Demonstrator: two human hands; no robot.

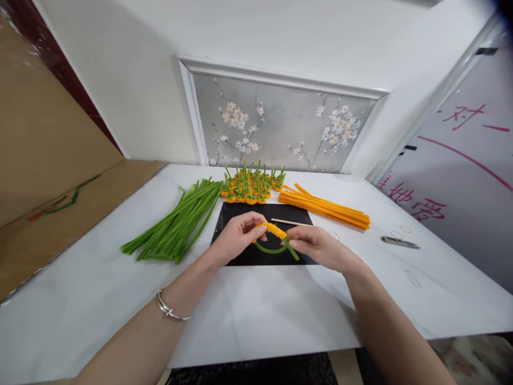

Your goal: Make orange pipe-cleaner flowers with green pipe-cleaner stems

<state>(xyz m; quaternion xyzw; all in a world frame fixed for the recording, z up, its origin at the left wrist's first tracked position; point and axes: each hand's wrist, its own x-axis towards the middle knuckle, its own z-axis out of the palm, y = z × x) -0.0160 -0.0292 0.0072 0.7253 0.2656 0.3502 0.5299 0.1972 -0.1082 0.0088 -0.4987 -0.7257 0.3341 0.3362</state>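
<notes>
Between my two hands is a coiled orange pipe cleaner [274, 230], threaded on a green pipe cleaner [272, 251] that is bent into a loop below it. My left hand [245, 233] pinches the coil's left end between thumb and fingers. At its right end, my right hand [316, 245] grips where the green stem crosses itself; a short green tail sticks out downward. Both hands are over a black mat [236, 259]. A thin wooden stick [291, 222] lies on the mat behind them.
Green pipe cleaners [176, 224] lie piled at left. Several orange flowers with green stems [252, 187] stand at the back. Orange pipe cleaners [324, 207] lie at right, with small scissors [399, 242] and rubber bands [405, 229] farther right. Cardboard [92, 203] covers the left side.
</notes>
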